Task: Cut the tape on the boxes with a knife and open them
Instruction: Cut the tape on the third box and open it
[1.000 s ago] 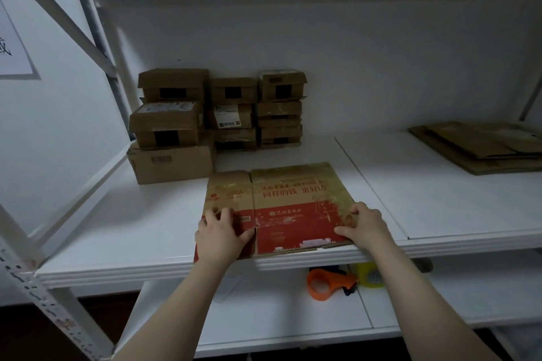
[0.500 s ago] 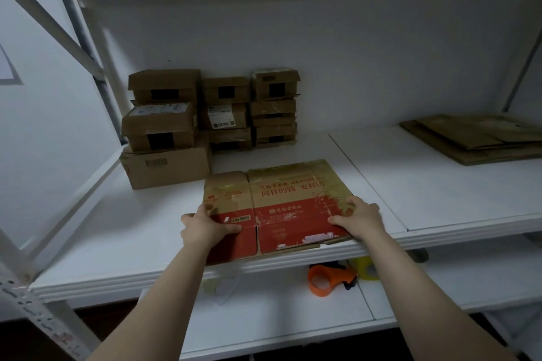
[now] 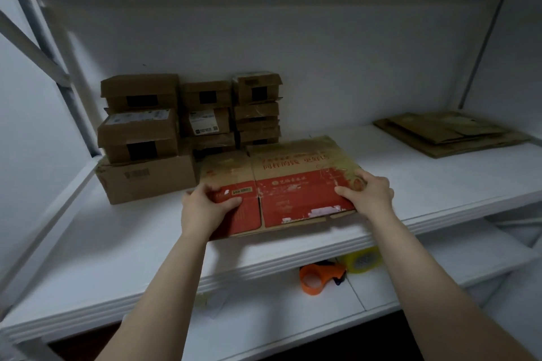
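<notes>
An orange tape dispenser (image 3: pixel 318 278) lies beside a yellowish tape roll (image 3: pixel 363 262) on the lower white shelf (image 3: pixel 264 316).

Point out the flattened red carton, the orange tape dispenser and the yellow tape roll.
flattened red carton (image 3: pixel 293 199): head view, its red printed panel.
orange tape dispenser (image 3: pixel 322 270): head view, its orange upper part.
yellow tape roll (image 3: pixel 352 264): head view, its yellow side.

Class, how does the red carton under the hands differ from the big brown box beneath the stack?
The red carton lies flattened; the brown box stands assembled. The left hand and right hand hold the carton; smaller boxes sit on the box. Both are cardboard on one shelf.
</notes>
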